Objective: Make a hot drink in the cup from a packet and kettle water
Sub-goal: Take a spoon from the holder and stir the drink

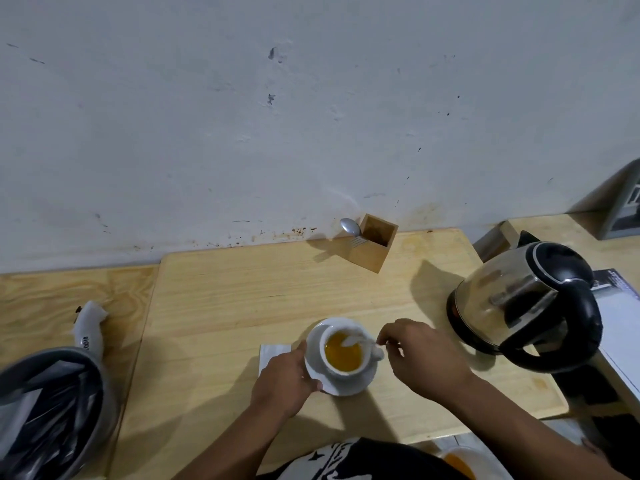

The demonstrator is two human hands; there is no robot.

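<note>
A white cup (347, 371) holding amber liquid stands on a white saucer (360, 385) near the table's front edge. My left hand (284, 381) grips the saucer's left rim. My right hand (415, 355), just right of the cup, pinches the handle of a spoon (353, 339) whose bowl dips into the drink. A white packet (272, 351) lies flat under my left hand, left of the saucer. The steel kettle (519, 306) with a black handle sits on its base at the right.
A wooden box (374, 249) with a spoon and a fork leaning in it stands by the wall. A bin lined with a black bag (48, 414) is at the left, with a white object (88, 323) behind it. Papers (620, 327) lie right of the kettle.
</note>
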